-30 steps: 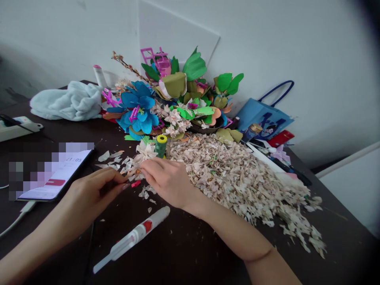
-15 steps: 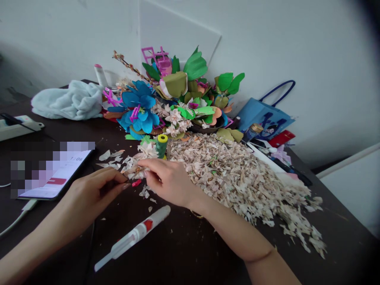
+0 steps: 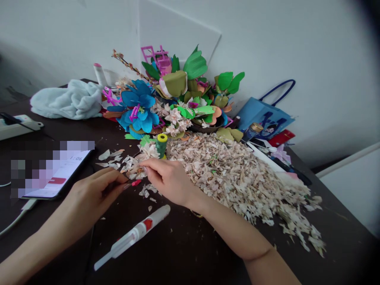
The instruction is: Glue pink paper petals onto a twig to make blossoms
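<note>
Just left of the middle of the frame, the right hand [image 3: 170,184] reaches in from the lower right. Its thumb and forefinger are pinched shut on a small petal cluster [image 3: 137,171] of pale paper, which is lifted just clear of the dark counter [image 3: 192,253], probably so the layers stay stacked and do not fan apart. The left hand [image 3: 89,196] comes from the lower left with its fingers [image 3: 120,181] drawn together to a narrow point. Their tips are right beside the cluster and a tiny red scrap [image 3: 136,182]; whether they grip anything is too small to tell. Both wrists lie low on the counter, which seems to steady such fine work. The big heap of loose petals [image 3: 237,178] spreads from beside the right hand toward the lower right, close enough to pick from. A few strays lie scattered above the left hand. A white glue pen [image 3: 133,236] lies slantwise in the lower middle, just below both hands. A green thread spool [image 3: 162,144] stands upright just above the cluster. Finished pieces are banked against the wall in the upper middle, the blue paper flower [image 3: 138,107] among them, well apart from the hands. A phone [image 3: 56,174] lies flat at the left with its screen facing up, and a pale towel [image 3: 67,101] is bunched in the upper left.
</note>
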Demonstrator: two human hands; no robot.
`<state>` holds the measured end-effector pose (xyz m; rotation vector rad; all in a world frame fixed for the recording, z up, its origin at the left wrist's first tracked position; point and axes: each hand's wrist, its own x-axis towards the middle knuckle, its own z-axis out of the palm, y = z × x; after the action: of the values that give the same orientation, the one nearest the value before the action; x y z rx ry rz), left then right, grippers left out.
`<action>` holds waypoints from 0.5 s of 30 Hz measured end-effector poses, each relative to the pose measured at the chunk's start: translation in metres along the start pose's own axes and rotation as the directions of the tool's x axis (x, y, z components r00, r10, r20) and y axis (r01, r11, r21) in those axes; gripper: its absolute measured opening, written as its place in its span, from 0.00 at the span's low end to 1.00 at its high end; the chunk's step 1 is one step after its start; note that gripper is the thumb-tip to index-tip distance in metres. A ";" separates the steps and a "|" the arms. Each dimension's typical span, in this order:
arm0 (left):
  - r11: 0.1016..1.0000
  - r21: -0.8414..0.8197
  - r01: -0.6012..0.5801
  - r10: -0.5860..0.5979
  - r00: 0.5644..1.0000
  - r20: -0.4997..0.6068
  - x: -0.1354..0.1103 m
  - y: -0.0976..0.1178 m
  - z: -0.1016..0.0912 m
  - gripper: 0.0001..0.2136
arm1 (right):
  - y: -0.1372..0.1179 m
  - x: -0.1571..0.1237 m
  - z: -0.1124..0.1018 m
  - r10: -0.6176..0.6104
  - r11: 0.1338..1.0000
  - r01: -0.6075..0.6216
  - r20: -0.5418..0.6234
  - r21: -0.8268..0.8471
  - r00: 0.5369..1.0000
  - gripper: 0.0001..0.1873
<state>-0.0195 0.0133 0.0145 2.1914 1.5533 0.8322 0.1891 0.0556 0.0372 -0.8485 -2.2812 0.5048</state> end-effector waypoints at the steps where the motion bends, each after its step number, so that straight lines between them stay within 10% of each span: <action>1: 1.000 0.006 -0.009 0.009 1.000 -0.002 0.000 0.000 0.000 0.10 | 0.000 0.000 0.000 0.012 1.000 -0.012 0.002 0.003 1.000 0.14; 15: 0.999 0.045 -0.019 0.019 1.000 0.008 -0.002 0.003 0.004 0.10 | -0.001 0.001 0.002 0.083 0.996 -0.083 -0.005 0.018 0.997 0.13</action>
<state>-0.0147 0.0108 0.0124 2.2421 1.5644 0.8005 0.1869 0.0547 0.0371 -0.9377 -2.2402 0.5577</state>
